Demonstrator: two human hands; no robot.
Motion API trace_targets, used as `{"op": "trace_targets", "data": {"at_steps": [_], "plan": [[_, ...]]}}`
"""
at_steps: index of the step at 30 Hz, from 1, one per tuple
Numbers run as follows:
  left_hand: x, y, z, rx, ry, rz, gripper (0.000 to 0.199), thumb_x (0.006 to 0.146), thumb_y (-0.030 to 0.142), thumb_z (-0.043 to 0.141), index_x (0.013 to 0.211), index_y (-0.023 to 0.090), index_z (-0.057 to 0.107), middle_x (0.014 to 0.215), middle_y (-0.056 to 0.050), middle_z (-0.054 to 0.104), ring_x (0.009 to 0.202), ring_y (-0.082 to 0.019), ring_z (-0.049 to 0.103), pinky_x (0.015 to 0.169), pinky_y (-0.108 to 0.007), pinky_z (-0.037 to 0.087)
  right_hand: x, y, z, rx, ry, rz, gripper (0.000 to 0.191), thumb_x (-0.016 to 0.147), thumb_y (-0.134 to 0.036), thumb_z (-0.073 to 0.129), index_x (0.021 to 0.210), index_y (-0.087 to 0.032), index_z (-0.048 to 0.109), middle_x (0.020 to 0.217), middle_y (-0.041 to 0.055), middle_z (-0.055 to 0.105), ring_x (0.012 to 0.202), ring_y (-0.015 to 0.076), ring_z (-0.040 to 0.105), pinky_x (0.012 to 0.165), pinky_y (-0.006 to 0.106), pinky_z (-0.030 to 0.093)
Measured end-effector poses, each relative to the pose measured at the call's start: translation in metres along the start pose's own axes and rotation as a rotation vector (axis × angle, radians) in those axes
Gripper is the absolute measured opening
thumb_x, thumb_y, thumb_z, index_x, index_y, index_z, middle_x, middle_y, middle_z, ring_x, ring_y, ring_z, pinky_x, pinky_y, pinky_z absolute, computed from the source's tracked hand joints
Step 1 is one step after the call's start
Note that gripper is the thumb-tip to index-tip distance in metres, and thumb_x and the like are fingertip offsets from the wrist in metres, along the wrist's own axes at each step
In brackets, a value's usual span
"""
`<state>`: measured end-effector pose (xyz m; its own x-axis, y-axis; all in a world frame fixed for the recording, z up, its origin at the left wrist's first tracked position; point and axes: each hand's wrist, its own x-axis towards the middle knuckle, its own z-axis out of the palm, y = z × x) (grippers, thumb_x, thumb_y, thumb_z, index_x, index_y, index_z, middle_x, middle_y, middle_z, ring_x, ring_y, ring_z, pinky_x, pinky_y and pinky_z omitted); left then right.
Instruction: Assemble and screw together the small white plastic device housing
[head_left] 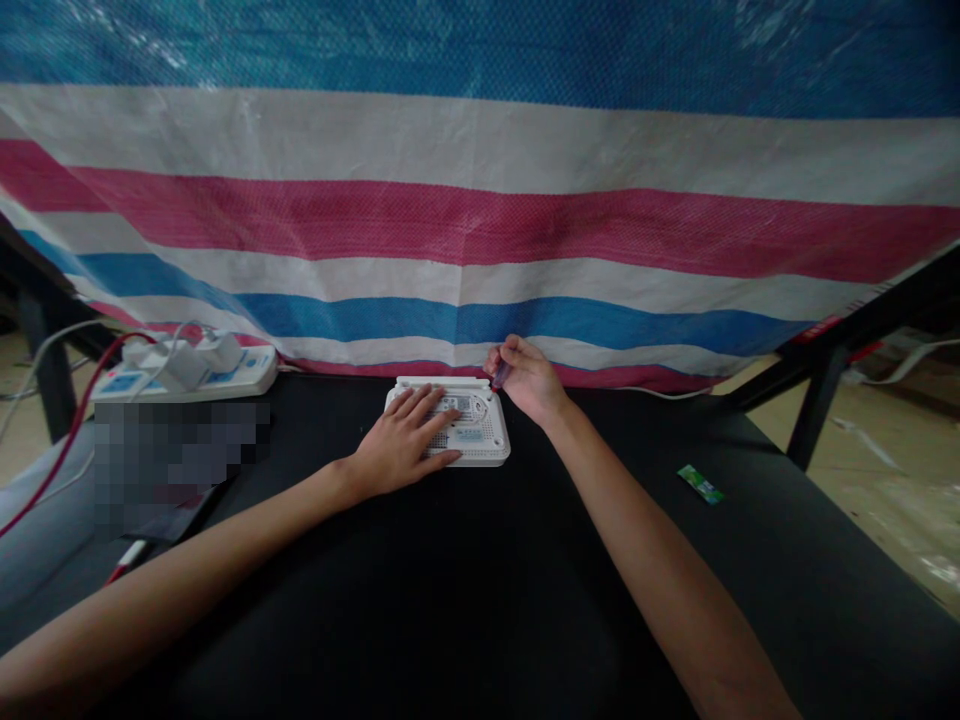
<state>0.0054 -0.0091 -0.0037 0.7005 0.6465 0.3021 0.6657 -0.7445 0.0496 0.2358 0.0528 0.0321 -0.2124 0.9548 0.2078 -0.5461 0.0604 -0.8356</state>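
A white device [491,440] with vent holes and a label lies flat near the back edge of the black table. My left hand [405,435] rests on it, palm down with fingers spread, covering its left part. At the device's back right corner, my right hand [525,375] is closed around a small, partly see-through tool [501,374] with a reddish lower end. That end points down at the corner of the device. Most of the tool is hidden by the fingers.
A power strip [259,372] with white plugs sits at the back left, with red and white cables beside it. A dark, partly pixelated object [180,510] lies at left. A green packet [700,484] is at right. Behind hangs a striped sheet [465,225].
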Motion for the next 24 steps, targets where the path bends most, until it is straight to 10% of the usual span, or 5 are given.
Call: {"op": "trace_targets", "data": {"at_steps": [24], "plan": [[0.0000, 0.0003, -0.0002, -0.017, -0.003, -0.004, 0.060, 0.095, 0.060, 0.041, 0.140, 0.022, 0.046, 0.152, -0.015, 0.036, 0.142, -0.033, 0.030, 0.116, -0.053, 0.025, -0.0016, -0.0057, 0.0012, -0.066, 0.003, 0.084, 0.019, 0.078, -0.034, 0.059, 0.066, -0.020, 0.064, 0.056, -0.0024, 0.032, 0.054, 0.0130, 0.035, 0.058, 0.030, 0.036]]}}
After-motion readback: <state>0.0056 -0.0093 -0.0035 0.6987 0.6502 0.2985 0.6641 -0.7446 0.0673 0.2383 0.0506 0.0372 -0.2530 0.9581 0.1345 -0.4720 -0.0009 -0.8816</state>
